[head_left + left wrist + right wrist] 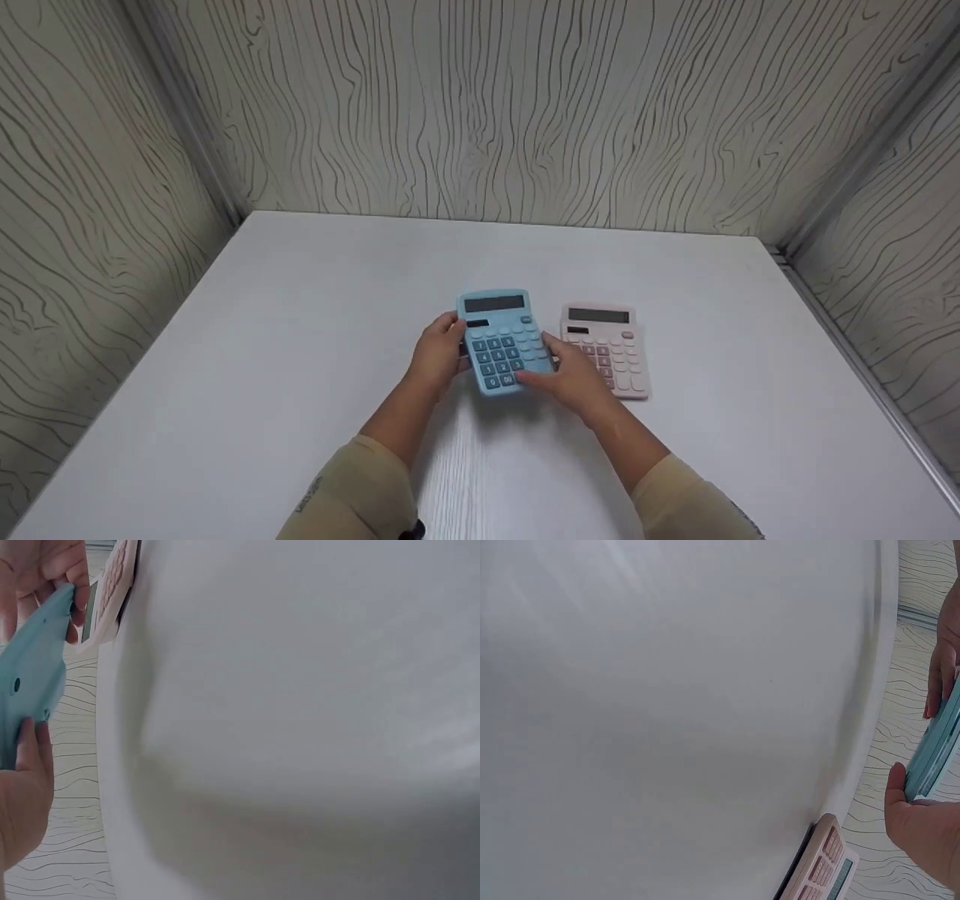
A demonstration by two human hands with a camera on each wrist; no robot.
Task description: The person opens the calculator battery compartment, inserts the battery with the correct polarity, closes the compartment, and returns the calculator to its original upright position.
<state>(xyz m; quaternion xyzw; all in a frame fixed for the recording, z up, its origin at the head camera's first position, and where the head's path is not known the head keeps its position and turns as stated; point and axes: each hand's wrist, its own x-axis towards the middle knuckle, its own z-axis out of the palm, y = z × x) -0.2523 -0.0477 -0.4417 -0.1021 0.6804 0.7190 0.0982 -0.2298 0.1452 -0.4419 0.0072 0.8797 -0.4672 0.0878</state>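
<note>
A blue calculator (502, 337) is held up off the table between both hands, keys and display facing up, slightly tilted. My left hand (437, 349) grips its left edge, thumb on the front and fingers behind. On the lower right side my right hand (577, 379) holds it, thumb over the bottom keys. The calculator's underside (34, 667) shows in the left wrist view, with fingers of the left hand (26, 802) against it. A pink calculator (630, 360) lies on the table just right, partly hidden behind the right hand.
The white table (300, 315) spreads around the hands. A wood-grain patterned panel (465, 112) rises along its back edge, with similar panels at left and right. Metal framing (862, 142) runs along the right corner.
</note>
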